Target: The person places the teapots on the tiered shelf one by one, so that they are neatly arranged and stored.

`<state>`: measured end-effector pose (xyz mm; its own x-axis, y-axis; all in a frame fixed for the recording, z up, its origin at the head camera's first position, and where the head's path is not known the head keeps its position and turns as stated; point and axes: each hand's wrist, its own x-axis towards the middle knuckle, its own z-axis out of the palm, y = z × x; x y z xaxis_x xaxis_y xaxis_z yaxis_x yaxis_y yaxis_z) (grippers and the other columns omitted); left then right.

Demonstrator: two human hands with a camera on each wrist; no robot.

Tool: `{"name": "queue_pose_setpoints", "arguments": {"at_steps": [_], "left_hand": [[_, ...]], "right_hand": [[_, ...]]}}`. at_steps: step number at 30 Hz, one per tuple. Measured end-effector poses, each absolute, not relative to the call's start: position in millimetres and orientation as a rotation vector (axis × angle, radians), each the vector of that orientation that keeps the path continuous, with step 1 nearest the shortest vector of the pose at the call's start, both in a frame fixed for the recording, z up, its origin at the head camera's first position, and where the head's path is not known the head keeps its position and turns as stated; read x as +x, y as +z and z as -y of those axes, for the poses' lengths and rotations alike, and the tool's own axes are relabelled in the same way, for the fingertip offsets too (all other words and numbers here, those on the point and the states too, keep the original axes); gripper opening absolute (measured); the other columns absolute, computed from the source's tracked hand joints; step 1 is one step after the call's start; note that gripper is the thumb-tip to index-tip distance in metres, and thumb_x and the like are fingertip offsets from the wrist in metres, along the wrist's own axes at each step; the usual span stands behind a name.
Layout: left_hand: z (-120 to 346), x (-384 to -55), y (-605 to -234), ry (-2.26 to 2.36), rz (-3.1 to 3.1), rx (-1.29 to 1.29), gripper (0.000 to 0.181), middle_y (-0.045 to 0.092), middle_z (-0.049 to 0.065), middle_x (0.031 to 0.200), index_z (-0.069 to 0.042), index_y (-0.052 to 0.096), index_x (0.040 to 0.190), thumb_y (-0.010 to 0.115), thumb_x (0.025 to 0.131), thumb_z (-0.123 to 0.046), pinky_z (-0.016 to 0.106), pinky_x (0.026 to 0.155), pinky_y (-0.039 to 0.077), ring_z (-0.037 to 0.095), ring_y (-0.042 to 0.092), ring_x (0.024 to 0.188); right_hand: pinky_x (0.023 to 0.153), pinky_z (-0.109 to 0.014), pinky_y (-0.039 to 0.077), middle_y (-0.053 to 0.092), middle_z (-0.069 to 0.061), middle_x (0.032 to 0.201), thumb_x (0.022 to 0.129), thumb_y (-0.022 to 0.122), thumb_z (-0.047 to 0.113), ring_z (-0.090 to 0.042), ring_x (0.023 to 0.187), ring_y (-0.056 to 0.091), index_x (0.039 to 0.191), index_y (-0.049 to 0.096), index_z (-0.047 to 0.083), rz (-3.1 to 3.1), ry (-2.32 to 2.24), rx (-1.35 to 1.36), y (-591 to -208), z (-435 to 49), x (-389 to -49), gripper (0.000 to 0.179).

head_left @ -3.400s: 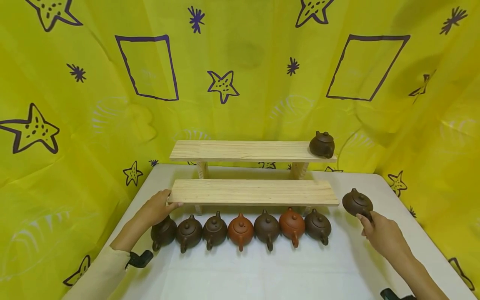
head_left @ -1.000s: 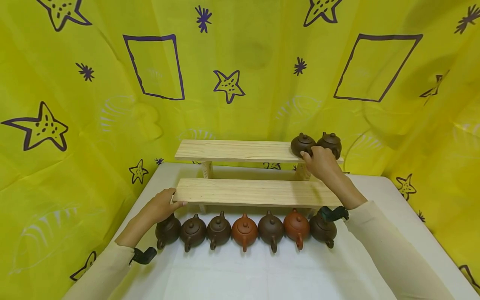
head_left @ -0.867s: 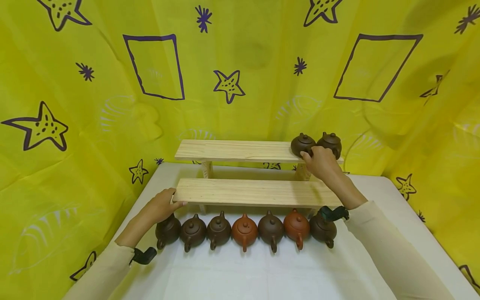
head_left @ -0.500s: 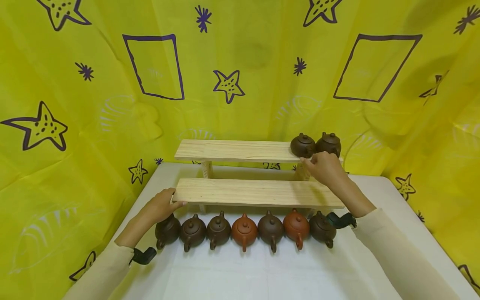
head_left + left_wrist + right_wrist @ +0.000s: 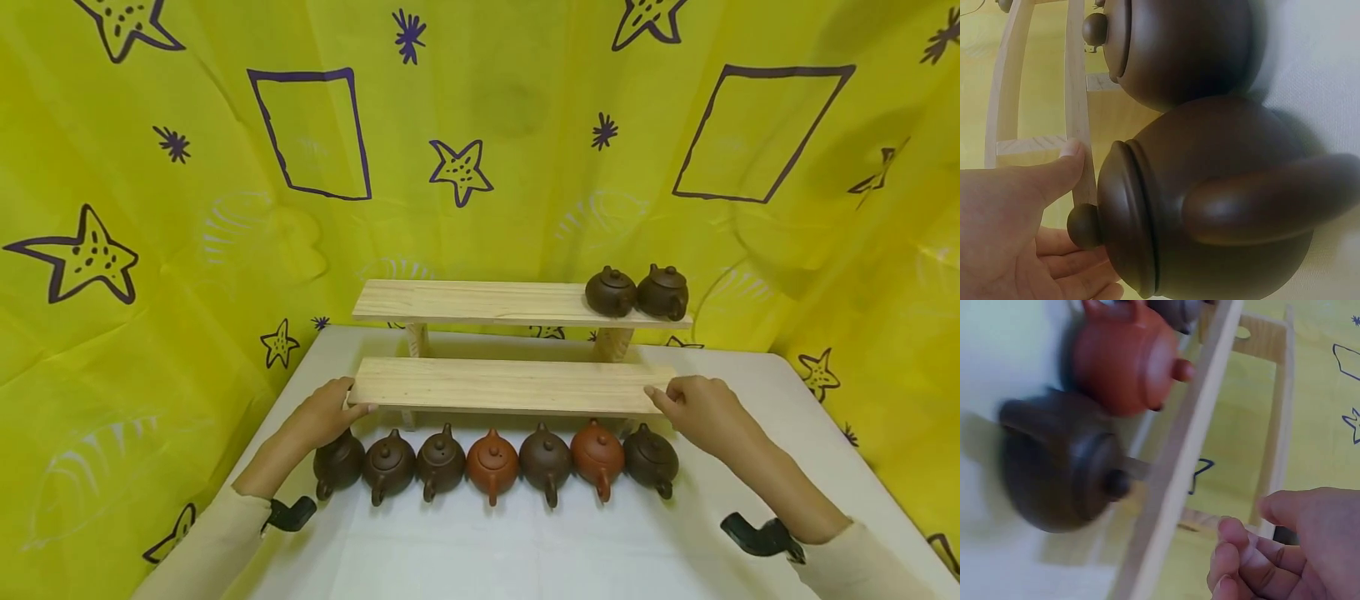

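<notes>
The left end of the lower long flat pale-wood board is being pinched between the thumb and curled fingers of the left hand. Near that board's right end, the right hand is being held with its fingers loosely bent and its thumb apart; whether the wood is being touched is not being clearly shown. Seven round clay teapots are being borne in one row by the white-covered table, just in front of the lower board: five dark brown teapots and two orange-red teapots, the red ones being placed fourth and sixth from the left. All seven handles are being pointed toward the person. The leftmost pot is being partly covered by the left hand, whose fingers are being kept just beside its lid knob. Two more dark brown clay teapots are being carried side by side at the right end of the upper pale-wood board. One dark curved device is being worn at each wrist. The background is being filled by yellow patterned cloth
</notes>
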<state>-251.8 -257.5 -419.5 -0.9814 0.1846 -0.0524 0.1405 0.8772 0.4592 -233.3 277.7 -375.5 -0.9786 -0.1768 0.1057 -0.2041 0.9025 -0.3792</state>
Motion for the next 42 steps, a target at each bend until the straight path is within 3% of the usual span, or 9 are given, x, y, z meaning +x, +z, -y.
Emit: {"name": "queue_pose_setpoints", "arguments": {"at_steps": [6,11,15,20,29,34,42], "left_hand": [[257.6,-251.2,-420.3,0.724,-2.947,0.261,0.069,0.052,0.043,0.141,0.021,0.045,0.143,0.067,0.105,-0.032,0.066,0.106,0.046,0.057,0.053,0.132],[258.2,-251.8,-421.3,0.735,-2.947,0.264,0.069,0.053,0.042,0.141,0.021,0.044,0.144,0.066,0.106,-0.032,0.065,0.106,0.046,0.056,0.053,0.132],[259.0,-252.3,-422.0,0.738,-2.953,0.275,0.068,0.053,0.042,0.141,0.021,0.044,0.144,0.066,0.106,-0.032,0.065,0.105,0.046,0.056,0.053,0.132],[260.0,-251.4,-424.0,0.771,-2.942,0.277,0.068,0.054,0.042,0.141,0.02,0.045,0.144,0.066,0.106,-0.032,0.065,0.105,0.047,0.055,0.054,0.131],[260.2,-251.9,-423.5,0.757,-2.949,0.277,0.07,0.054,0.042,0.14,0.02,0.044,0.145,0.067,0.105,-0.034,0.065,0.104,0.047,0.055,0.055,0.13],[260.1,-251.6,-423.3,0.754,-2.945,0.274,0.071,0.053,0.042,0.141,0.021,0.043,0.145,0.066,0.105,-0.034,0.066,0.105,0.047,0.056,0.054,0.131],[259.6,-253.3,-424.4,0.741,-2.949,0.281,0.07,0.053,0.042,0.142,0.02,0.044,0.145,0.066,0.106,-0.033,0.066,0.105,0.046,0.056,0.053,0.132]], "right_hand": [[0.053,-0.033,0.039,0.055,0.0,0.064,0.105,0.063,0.044,-0.018,0.057,0.049,0.072,0.063,0.01,3.085,0.601,0.238,-404.8,-286.6,-206.1,0.047],[0.055,-0.033,0.041,0.057,-0.002,0.067,0.097,0.071,0.054,-0.019,0.06,0.051,0.073,0.061,0.011,3.209,0.638,0.164,-429.7,-288.3,-188.3,0.051],[0.054,-0.028,0.036,0.049,0.0,0.063,0.093,0.078,0.048,-0.016,0.057,0.046,0.067,0.054,0.012,3.23,0.667,0.138,-450.2,-288.6,-179.3,0.05],[0.053,-0.03,0.036,0.045,0.001,0.06,0.097,0.075,0.043,-0.016,0.056,0.044,0.064,0.048,0.012,3.188,0.655,0.109,-468.5,-285.0,-173.3,0.052],[0.054,-0.036,0.044,0.057,-0.006,0.065,0.106,0.065,0.035,-0.022,0.06,0.054,0.071,0.056,0.006,3.121,0.679,0.09,-475.3,-275.8,-169.1,0.047],[0.052,-0.031,0.042,0.051,-0.002,0.063,0.107,0.062,0.027,-0.017,0.057,0.05,0.073,0.052,0.008,3.128,0.733,0.086,-475.8,-273.5,-164.9,0.041],[0.052,-0.028,0.041,0.054,0.003,0.057,0.11,0.058,0.02,-0.014,0.052,0.048,0.074,0.052,0.009,3.091,0.813,0.073,-475.9,-273.6,-160.5,0.038]]}}
